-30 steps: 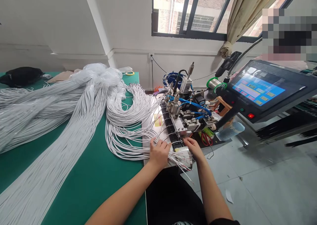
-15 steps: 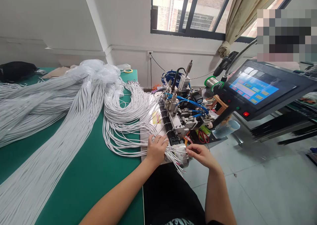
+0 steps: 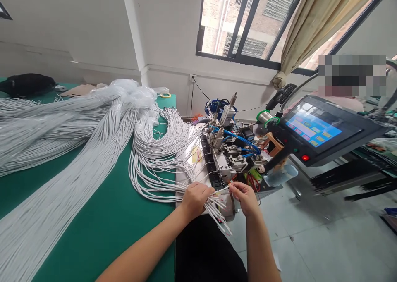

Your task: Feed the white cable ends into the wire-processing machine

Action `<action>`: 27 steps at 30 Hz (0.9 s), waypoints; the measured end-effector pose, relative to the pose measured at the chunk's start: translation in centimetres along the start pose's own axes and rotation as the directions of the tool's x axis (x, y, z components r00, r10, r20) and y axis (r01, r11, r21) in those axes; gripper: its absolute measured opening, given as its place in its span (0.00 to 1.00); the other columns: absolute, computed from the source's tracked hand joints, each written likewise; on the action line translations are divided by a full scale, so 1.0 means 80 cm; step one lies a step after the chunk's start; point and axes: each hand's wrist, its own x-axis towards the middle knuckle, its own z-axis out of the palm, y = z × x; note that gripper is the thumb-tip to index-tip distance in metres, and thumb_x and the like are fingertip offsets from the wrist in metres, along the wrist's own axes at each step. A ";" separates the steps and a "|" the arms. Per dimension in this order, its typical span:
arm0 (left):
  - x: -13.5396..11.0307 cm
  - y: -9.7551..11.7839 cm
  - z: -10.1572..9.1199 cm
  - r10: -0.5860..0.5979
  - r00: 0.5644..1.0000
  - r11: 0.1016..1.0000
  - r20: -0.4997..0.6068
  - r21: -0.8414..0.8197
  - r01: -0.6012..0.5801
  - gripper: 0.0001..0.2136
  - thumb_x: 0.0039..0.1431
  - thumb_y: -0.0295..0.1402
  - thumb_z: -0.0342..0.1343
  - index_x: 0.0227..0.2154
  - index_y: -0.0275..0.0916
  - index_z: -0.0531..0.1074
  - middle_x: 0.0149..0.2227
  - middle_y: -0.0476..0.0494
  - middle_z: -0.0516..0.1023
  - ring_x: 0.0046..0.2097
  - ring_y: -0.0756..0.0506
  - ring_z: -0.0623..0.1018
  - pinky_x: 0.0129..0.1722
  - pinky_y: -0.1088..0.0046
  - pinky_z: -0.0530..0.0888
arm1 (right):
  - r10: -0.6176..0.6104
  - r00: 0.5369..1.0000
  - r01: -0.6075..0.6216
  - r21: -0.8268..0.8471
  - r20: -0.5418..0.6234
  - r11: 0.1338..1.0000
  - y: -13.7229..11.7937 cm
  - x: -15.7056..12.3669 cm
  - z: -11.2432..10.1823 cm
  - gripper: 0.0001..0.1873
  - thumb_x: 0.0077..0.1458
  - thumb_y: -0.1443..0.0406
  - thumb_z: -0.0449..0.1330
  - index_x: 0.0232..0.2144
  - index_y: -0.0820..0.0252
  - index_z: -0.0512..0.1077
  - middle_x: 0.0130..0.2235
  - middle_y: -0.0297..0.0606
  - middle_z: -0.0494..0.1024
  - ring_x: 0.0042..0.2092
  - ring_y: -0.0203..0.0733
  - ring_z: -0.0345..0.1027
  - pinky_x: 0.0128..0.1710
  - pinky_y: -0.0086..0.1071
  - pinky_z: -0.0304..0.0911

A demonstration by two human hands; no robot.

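My left hand (image 3: 197, 198) is wrapped round a bunch of white cables (image 3: 214, 213), whose cut ends fan out past my fingers toward the lower right. My right hand (image 3: 243, 195) pinches the end of one white cable (image 3: 223, 189) drawn a little apart from the bunch. Both hands are in front of a machine (image 3: 231, 147) with metal cylinders and blue air hoses. Behind my left hand the cables curve back in loops (image 3: 158, 162) over the table. A round metal part (image 3: 228, 205) sits beneath the cable ends.
Long bundles of white cable (image 3: 83, 170) in clear plastic cover much of the green table (image 3: 124, 236). On the right stands a touchscreen panel (image 3: 316, 125) with a lit red button, and a solder wire spool (image 3: 267, 119) beside it. Another person (image 3: 338, 102) is behind the panel.
My right hand has shifted slightly left and closer to my left hand, now pinching one cable end. The left hand's fingers have closed further over the bunch. The camera view has tilted.
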 end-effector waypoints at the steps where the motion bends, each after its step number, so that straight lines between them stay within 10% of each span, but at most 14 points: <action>1: -0.001 0.001 0.000 -0.004 0.999 1.000 -0.033 -0.004 0.004 0.06 0.60 0.34 0.50 0.35 0.39 0.69 0.25 0.49 0.71 0.29 0.47 0.71 0.33 0.68 0.63 | 0.007 1.000 -0.006 0.038 -0.024 0.999 0.000 0.001 0.003 0.15 0.43 0.56 0.68 0.26 0.63 0.75 0.21 0.31 0.69 0.20 0.28 0.48 0.19 0.26 0.45; 12: 0.004 0.002 0.008 -0.006 1.000 0.998 0.019 0.060 0.005 0.09 0.62 0.28 0.43 0.31 0.39 0.67 0.25 0.48 0.71 0.29 0.47 0.69 0.34 0.69 0.61 | -0.012 0.992 0.017 0.040 -0.124 0.999 0.005 0.004 0.014 0.18 0.45 0.54 0.67 0.34 0.61 0.78 0.27 0.36 0.76 0.21 0.30 0.54 0.20 0.26 0.48; 22: 0.005 0.006 0.007 -0.058 0.991 0.989 0.121 0.141 0.041 0.08 0.54 0.23 0.45 0.32 0.40 0.67 0.26 0.48 0.72 0.31 0.47 0.70 0.43 0.62 0.58 | -0.032 0.997 0.046 -0.210 0.073 0.977 -0.005 0.008 0.003 0.19 0.52 0.52 0.61 0.38 0.62 0.76 0.31 0.40 0.78 0.26 0.36 0.64 0.24 0.28 0.56; 27: 0.005 0.005 0.007 -0.094 0.990 0.992 0.107 0.096 0.084 0.13 0.52 0.25 0.47 0.40 0.41 0.68 0.28 0.48 0.73 0.32 0.46 0.71 0.43 0.63 0.58 | -0.142 0.989 0.137 -0.533 0.033 0.835 -0.006 0.014 -0.007 0.16 0.53 0.54 0.59 0.34 0.62 0.75 0.29 0.40 0.77 0.29 0.40 0.66 0.27 0.30 0.60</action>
